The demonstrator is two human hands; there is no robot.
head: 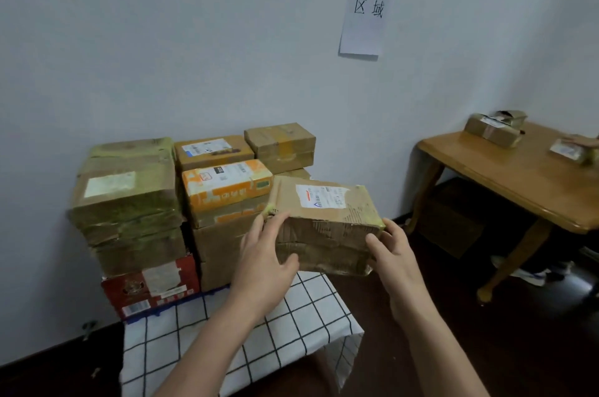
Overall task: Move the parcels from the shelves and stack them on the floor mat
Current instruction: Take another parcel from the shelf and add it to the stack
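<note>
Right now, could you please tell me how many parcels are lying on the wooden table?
3: a labelled parcel at the far end of the wooden table, a second parcel right behind it, and a third parcel cut by the frame's right edge. More may lie out of view.

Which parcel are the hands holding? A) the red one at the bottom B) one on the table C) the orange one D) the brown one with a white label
D: the left hand and right hand grip opposite ends of the brown parcel.
</note>
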